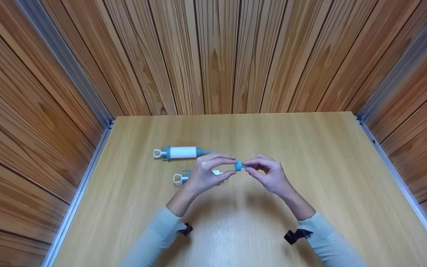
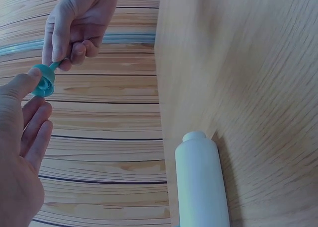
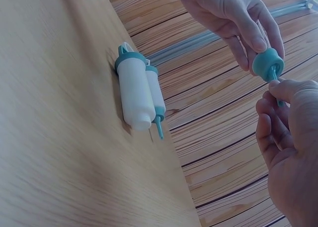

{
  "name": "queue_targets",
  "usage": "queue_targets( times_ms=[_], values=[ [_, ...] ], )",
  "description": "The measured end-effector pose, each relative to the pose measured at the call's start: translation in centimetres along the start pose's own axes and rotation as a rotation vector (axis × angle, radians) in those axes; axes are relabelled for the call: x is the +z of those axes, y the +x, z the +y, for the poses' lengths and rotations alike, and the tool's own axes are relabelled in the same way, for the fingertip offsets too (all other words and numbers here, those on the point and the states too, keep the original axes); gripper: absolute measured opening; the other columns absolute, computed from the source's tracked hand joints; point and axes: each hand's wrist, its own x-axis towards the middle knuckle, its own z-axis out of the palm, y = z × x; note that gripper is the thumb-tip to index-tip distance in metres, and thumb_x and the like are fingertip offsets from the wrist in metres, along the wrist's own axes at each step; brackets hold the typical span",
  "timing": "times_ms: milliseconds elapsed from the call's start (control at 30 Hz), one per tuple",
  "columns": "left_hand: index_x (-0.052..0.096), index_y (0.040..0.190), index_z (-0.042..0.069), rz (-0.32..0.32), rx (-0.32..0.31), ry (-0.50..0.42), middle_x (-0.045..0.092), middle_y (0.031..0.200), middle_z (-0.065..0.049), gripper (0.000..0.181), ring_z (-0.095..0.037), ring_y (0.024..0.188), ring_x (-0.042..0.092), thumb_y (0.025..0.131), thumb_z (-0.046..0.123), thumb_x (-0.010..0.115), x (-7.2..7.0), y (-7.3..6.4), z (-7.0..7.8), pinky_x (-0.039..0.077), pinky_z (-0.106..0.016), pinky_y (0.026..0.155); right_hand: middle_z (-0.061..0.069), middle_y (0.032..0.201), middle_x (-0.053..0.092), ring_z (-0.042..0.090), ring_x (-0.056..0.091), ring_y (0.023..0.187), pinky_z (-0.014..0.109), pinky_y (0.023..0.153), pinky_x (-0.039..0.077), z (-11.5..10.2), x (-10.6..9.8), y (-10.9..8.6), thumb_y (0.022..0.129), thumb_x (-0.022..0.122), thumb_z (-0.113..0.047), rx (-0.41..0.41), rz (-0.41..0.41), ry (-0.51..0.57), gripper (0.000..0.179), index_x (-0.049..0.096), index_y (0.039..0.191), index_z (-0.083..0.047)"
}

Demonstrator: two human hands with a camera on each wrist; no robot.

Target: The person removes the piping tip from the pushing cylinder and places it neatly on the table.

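Observation:
A teal nozzle cap (image 1: 238, 165) with a thin spout is held up between both hands above the table. My left hand (image 1: 206, 172) pinches its wide base between thumb and fingertips. The thin spout is pinched by the fingertips of my right hand (image 1: 271, 174). In the left wrist view the cap's hollow, threaded-looking inside faces the camera. Below my left hand lies a large white syringe (image 3: 135, 90) with a bare, capless neck; in the head view the hand hides most of it.
Farther back on the wooden table (image 1: 310, 148) lies a second white syringe (image 1: 182, 152) with a teal nozzle fitted and a ring handle at its left end. Wood-plank walls (image 1: 217, 55) rise behind the table and along both sides.

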Motion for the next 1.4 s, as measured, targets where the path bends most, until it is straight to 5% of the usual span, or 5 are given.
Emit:
queue_targets(
  times_ms=[700,1100,1400],
  values=[
    [0.086,0.120,0.003,-0.013,-0.039,-0.042,0.087,0.119,-0.012,0.030,-0.027,0.113,0.084,0.093,0.013,0.093,0.24,-0.23,0.10,0.067,-0.038,0.105,0.023,0.103,0.077,0.000,0.072,0.091,0.014,0.081,0.062,-0.12,0.41,0.06,0.095,0.075,0.018,-0.037,-0.021,0.030,0.021,0.081,0.112,0.008],
    [0.086,0.115,0.001,0.023,0.038,-0.044,0.087,0.116,-0.014,0.028,-0.030,0.108,0.085,0.089,0.004,0.095,0.43,-0.08,-0.03,0.069,-0.038,0.100,0.019,0.101,0.077,-0.001,0.073,0.096,0.014,0.083,0.063,0.24,0.55,0.04,0.092,0.074,0.024,-0.085,0.002,0.062,0.023,0.080,0.110,0.012],
    [0.086,0.117,0.001,-0.001,-0.019,-0.054,0.087,0.118,-0.014,0.030,-0.029,0.112,0.084,0.090,0.009,0.095,0.14,-0.06,0.10,0.067,-0.038,0.105,0.013,0.104,0.078,0.006,0.072,0.088,0.016,0.085,0.065,0.27,0.29,0.05,0.096,0.068,0.025,-0.099,-0.011,0.079,0.027,0.080,0.116,0.013]
  ],
)
